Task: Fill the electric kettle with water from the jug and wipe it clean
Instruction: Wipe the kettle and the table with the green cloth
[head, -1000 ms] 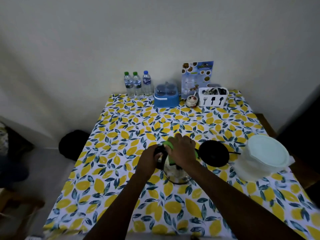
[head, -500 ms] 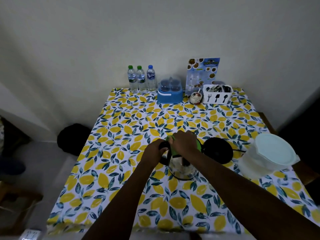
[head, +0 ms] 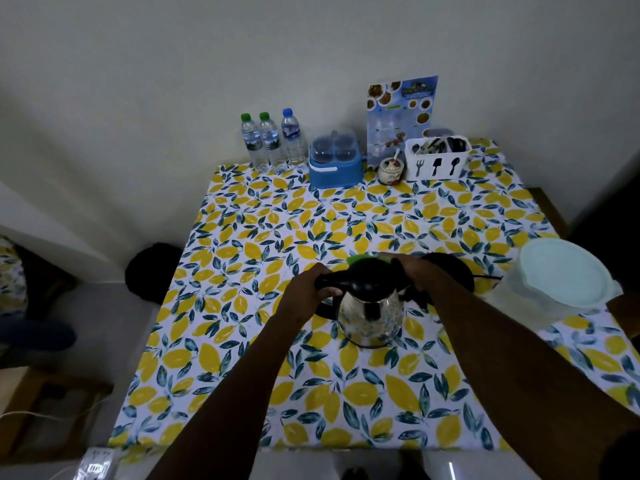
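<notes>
A steel electric kettle [head: 370, 315] with a black lid and black handle stands on the lemon-print tablecloth [head: 311, 216]. My left hand [head: 308, 289] grips the kettle's handle on its left side. My right hand [head: 410, 273] presses a green cloth [head: 360, 259] against the far side of the kettle's top. The kettle's black base [head: 453, 268] lies just behind my right hand with its cord running right. A pale lidded jug [head: 561, 275] stands at the table's right edge.
Along the wall stand three water bottles [head: 272, 140], a blue container [head: 335, 161], a small jar [head: 391, 169], a menu card [head: 401, 116] and a white cutlery holder [head: 437, 157]. A dark round object [head: 152, 271] sits on the floor left of the table.
My right hand has slid the green cloth from the kettle's lid to its far right side, so the black lid shows. My left hand stays on the handle.
</notes>
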Demonstrator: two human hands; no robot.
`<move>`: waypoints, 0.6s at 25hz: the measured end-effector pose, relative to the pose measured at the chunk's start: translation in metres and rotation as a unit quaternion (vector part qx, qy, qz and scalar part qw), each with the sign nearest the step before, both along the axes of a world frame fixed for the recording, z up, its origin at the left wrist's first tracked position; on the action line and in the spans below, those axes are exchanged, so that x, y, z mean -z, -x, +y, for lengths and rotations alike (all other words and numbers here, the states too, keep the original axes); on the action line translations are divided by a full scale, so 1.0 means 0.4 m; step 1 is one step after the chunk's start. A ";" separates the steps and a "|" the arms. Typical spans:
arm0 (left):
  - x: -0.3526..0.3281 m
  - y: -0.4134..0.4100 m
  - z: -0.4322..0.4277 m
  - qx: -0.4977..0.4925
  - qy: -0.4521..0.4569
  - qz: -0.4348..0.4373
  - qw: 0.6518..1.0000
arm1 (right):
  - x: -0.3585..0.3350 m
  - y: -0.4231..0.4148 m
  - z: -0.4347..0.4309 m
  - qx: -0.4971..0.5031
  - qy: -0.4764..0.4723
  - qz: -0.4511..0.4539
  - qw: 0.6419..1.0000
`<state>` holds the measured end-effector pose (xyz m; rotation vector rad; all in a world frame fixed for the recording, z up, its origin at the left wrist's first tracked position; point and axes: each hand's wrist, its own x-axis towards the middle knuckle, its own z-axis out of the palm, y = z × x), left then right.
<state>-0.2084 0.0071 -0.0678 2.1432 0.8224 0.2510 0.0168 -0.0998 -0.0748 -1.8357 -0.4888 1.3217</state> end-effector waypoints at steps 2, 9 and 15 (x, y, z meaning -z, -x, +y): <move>-0.001 -0.001 0.004 0.016 -0.012 0.010 1.000 | 0.097 0.046 -0.090 0.162 -0.104 0.148 0.970; -0.005 -0.010 0.032 0.084 -0.063 0.058 0.993 | 0.091 0.432 -0.041 0.480 -0.118 0.021 0.869; 0.017 -0.010 0.068 0.114 -0.073 0.064 0.989 | 0.109 0.333 -0.021 0.584 -0.055 0.051 0.808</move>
